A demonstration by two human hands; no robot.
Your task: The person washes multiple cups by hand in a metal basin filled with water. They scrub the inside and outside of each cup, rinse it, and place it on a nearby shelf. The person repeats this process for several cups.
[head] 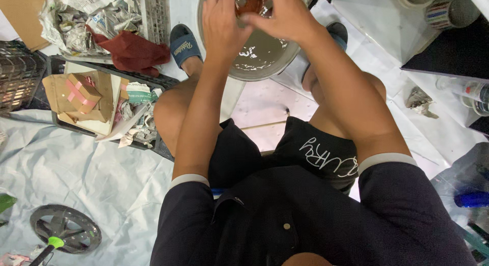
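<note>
Seen from above, a seated person leans over a round metal basin (265, 62) on the floor between their feet. Both hands meet at the top edge of the view, above the basin. The left hand (221, 21) and right hand (288, 16) have fingers closed around a small amber glass object (248, 1), only partly in view. A crate holding a pink-ribboned box (81, 93) sits to the left, near a dark red cloth (135, 51).

Head camera — steeply downward, close over lap (single view)
</note>
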